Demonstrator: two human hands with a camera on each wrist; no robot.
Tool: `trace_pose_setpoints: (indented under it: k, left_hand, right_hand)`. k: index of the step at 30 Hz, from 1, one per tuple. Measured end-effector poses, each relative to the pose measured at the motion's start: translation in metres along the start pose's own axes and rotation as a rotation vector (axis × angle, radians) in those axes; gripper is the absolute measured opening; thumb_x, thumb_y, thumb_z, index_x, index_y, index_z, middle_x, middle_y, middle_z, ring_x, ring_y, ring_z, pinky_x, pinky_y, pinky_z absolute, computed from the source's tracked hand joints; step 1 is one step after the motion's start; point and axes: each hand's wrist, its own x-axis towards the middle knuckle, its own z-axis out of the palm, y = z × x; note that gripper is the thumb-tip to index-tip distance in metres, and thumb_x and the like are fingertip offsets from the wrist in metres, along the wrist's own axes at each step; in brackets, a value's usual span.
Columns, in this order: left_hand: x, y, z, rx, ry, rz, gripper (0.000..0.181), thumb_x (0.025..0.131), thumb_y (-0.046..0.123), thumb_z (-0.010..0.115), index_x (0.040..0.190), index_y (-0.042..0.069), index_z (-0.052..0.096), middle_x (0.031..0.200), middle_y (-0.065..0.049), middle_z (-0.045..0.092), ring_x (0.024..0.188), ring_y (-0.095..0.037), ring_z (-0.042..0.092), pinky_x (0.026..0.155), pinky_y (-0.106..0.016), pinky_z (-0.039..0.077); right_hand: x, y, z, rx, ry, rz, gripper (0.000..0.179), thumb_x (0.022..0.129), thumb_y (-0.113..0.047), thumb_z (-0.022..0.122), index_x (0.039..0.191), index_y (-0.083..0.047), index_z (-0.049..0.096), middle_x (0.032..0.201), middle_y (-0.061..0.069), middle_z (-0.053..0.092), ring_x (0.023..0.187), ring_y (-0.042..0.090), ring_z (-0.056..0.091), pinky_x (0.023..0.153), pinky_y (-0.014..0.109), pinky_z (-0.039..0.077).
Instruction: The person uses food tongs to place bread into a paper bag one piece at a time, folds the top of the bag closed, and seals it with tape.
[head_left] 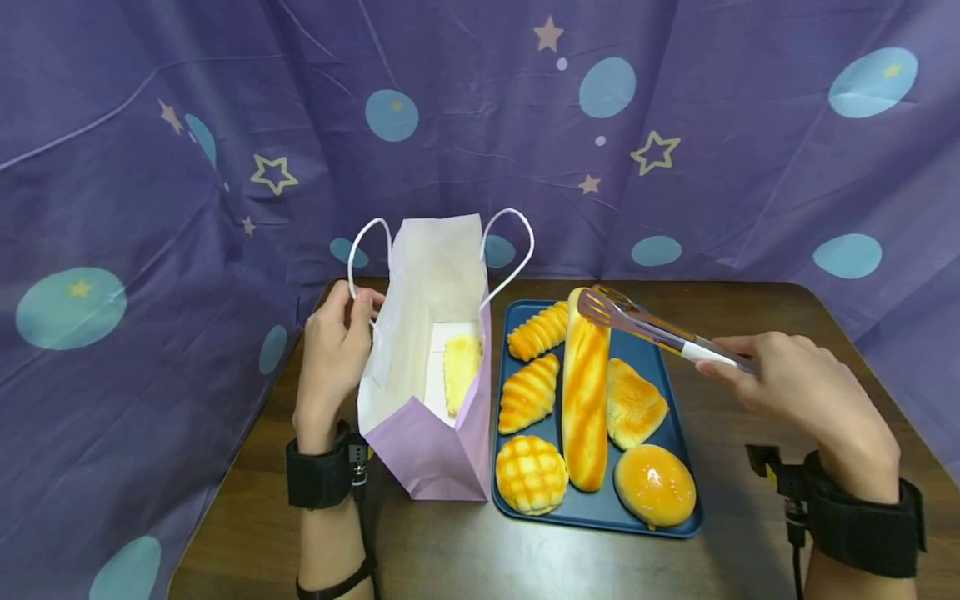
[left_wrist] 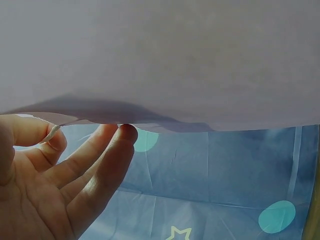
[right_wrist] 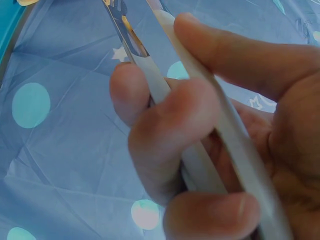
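Note:
A lilac paper bag [head_left: 471,454] with white rope handles stands upright, its mouth wide. My left hand [head_left: 332,362] pinches its left rim by the handle; in the left wrist view, the thumb and index finger meet at the white cord [left_wrist: 52,134]. Inside the bag lies a pale yellow bread piece [head_left: 461,373]. My right hand [head_left: 813,387] grips metal tongs [head_left: 660,333] by their white handles, with the fingers curled round both arms in the right wrist view. The parted tong ends overlap the upper end of a long loaf [head_left: 585,400] on a blue tray [head_left: 577,521].
Around the loaf on the tray lie a spiral roll [head_left: 538,330], a croissant [head_left: 529,394], a crosshatched bun [head_left: 531,475], a triangular pastry [head_left: 633,404] and a sesame bun [head_left: 655,486]. The bag stands close against the tray's left edge. A purple curtain [head_left: 480,125] hangs behind the wooden table [head_left: 450,550].

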Motion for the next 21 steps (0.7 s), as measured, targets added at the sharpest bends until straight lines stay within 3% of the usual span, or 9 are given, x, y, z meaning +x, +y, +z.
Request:
trace_pose_setpoints:
  k: [6,11,21]
  left_hand:
    - [0.000,0.001,0.000,0.003,-0.005,-0.012,0.032,0.108,0.027,0.044,0.107,0.003,0.065,0.091,-0.015,0.070,0.076,-0.025,0.062,0.060,-0.032,0.039]
    - [0.001,0.003,0.001,-0.006,-0.016,-0.008,0.029,0.108,0.024,0.045,0.106,0.003,0.065,0.092,-0.015,0.070,0.077,-0.025,0.062,0.062,-0.035,0.040]
    - [0.000,0.003,-0.001,-0.012,0.003,-0.007,0.028,0.108,0.022,0.046,0.105,0.002,0.065,0.092,-0.016,0.070,0.080,-0.027,0.063,0.063,-0.037,0.041]
  right_hand:
    - [-0.001,0.000,-0.005,0.004,0.037,-0.019,0.067,0.095,-0.053,0.063,0.132,0.002,0.062,0.073,0.002,0.055,0.061,0.018,0.048,0.052,0.033,0.034]
    - [-0.005,0.002,-0.009,0.008,0.076,-0.024,0.064,0.095,-0.049,0.065,0.132,0.003,0.062,0.076,0.004,0.058,0.063,0.019,0.046,0.055,0.033,0.032]
    - [-0.012,-0.001,-0.021,0.005,0.173,-0.033,0.065,0.098,-0.049,0.062,0.134,0.006,0.059,0.061,0.000,0.044,0.056,0.019,0.041,0.053,0.034,0.028]
